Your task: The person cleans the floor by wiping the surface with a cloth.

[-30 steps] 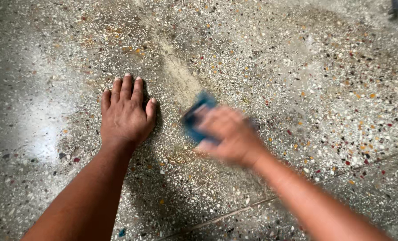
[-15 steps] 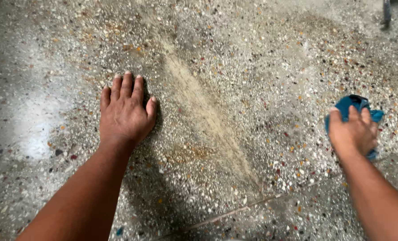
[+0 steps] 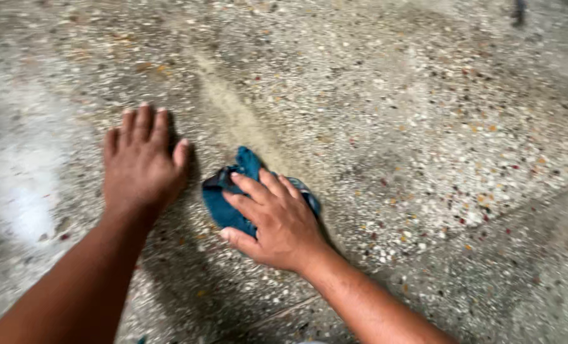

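Note:
My right hand (image 3: 273, 220) presses a crumpled blue cloth (image 3: 228, 196) flat against the speckled terrazzo floor (image 3: 424, 127), with the fingers spread over the cloth. My left hand (image 3: 140, 162) lies palm down on the floor just left of the cloth, fingers together, holding nothing. A pale, dusty streak (image 3: 230, 114) runs diagonally across the floor from the upper left down to the cloth.
A thin joint line (image 3: 539, 197) crosses the floor at the lower right. A bright glare patch (image 3: 16, 191) sits on the floor at the left. A small dark object (image 3: 518, 13) stands at the top right edge.
My right hand has swept the blue cloth back from the far right to the middle, next to my left hand. The view has shifted slightly; the left hand stays planted.

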